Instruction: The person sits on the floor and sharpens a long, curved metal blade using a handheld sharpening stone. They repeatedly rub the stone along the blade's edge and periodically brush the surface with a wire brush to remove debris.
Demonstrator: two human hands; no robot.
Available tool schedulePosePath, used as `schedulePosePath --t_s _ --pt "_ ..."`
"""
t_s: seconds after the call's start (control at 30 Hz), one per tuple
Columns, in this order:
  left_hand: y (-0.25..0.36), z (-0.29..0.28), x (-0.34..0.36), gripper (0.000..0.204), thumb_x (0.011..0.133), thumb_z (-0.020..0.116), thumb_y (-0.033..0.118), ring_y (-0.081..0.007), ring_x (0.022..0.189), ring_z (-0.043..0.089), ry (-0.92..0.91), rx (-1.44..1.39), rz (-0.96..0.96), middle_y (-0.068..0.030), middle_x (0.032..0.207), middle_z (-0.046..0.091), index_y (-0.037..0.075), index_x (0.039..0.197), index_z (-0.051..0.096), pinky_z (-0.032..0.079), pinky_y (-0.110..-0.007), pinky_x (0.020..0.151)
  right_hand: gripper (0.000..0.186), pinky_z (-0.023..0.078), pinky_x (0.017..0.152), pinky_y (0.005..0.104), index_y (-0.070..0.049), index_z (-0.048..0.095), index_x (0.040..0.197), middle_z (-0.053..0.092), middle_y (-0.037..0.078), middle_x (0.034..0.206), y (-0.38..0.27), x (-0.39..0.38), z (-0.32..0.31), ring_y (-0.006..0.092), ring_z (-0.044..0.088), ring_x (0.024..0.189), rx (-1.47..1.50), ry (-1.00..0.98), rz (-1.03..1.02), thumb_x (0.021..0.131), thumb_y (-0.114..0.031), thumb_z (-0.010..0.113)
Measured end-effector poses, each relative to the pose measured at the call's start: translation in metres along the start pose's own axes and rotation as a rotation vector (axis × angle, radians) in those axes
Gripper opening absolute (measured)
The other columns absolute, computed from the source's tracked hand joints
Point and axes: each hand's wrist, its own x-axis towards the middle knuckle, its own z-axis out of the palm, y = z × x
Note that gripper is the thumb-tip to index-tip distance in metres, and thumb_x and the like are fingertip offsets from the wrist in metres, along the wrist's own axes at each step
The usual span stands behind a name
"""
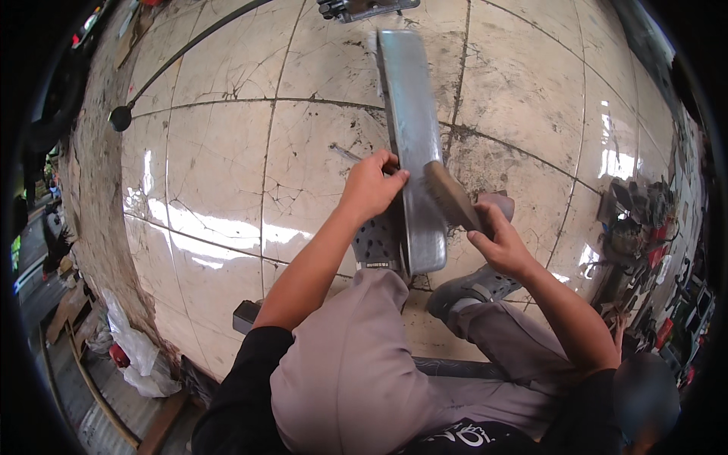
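Observation:
A long, narrow grey metal panel [415, 106] with folded edges stands lengthwise in front of me, between my feet. My left hand [373, 186] grips its left edge near the middle, thumb on the face and fingers curled behind. In my right hand [500, 241] is a wooden brush [447, 193], held by its near end. The bristles face the panel's right side, against it or very close; blur hides which. A thin metal rod [345, 154] shows just beyond my left fingers. Behind my right hand lies a small brownish piece [499, 203], partly covered.
Cracked, stained tiles [212, 152] make up the floor. A black cable with a round end [120, 117] reaches in from the far left. Dark metal part [368, 7] at the far edge; small dark box [244, 316] by my left elbow; piled tools and parts [637, 227] on the right.

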Motion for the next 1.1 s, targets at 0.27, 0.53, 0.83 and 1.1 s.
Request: schedulePosePath --t_s 0.27,0.53,0.83,1.1 --pt "0.003 -0.003 -0.016 0.032 0.087 0.072 0.026 -0.0266 0.082 0.065 -0.037 0.069 -0.041 -0.0162 0.093 0.07 -0.001 0.102 0.064 0.051 -0.038 0.076 0.056 0.047 0.097 0.0429 0.0 0.044 0.141 0.063 0.026 0.121 -0.046 0.172 -0.039 0.0347 0.062 0.111 -0.277 0.468 -0.039 0.094 -0.025 0.064" --pt "-0.013 0.003 -0.03 0.035 0.09 0.069 0.03 -0.0327 0.085 0.066 0.085 0.229 0.056 -0.0179 0.096 0.07 0.002 0.11 0.064 0.051 -0.041 0.079 0.052 0.047 0.097 0.0427 0.001 0.047 0.138 0.063 0.026 0.124 -0.087 0.148 -0.029 0.0348 0.062 0.114 0.027 0.126 -0.138 0.095 -0.025 0.061" --pt "-0.004 0.003 -0.025 0.036 0.092 0.066 0.034 -0.0335 0.089 0.067 0.008 0.261 0.034 -0.0181 0.1 0.07 0.004 0.11 0.062 0.05 -0.043 0.079 0.046 0.053 0.077 0.0386 0.0 0.052 0.134 0.065 0.013 0.112 -0.049 0.147 -0.058 0.0213 0.064 0.09 0.464 0.535 0.114 0.097 -0.025 0.06" --pt "0.015 -0.006 -0.023 0.04 0.091 0.066 0.039 -0.0345 0.105 0.066 -0.025 0.429 -0.065 -0.0163 0.114 0.07 0.006 0.114 0.062 0.05 -0.045 0.086 0.043 0.049 0.072 0.0318 -0.002 0.053 0.133 0.066 0.008 0.105 0.011 0.061 -0.022 0.0163 0.061 0.085 0.565 0.546 0.171 0.097 -0.024 0.061"
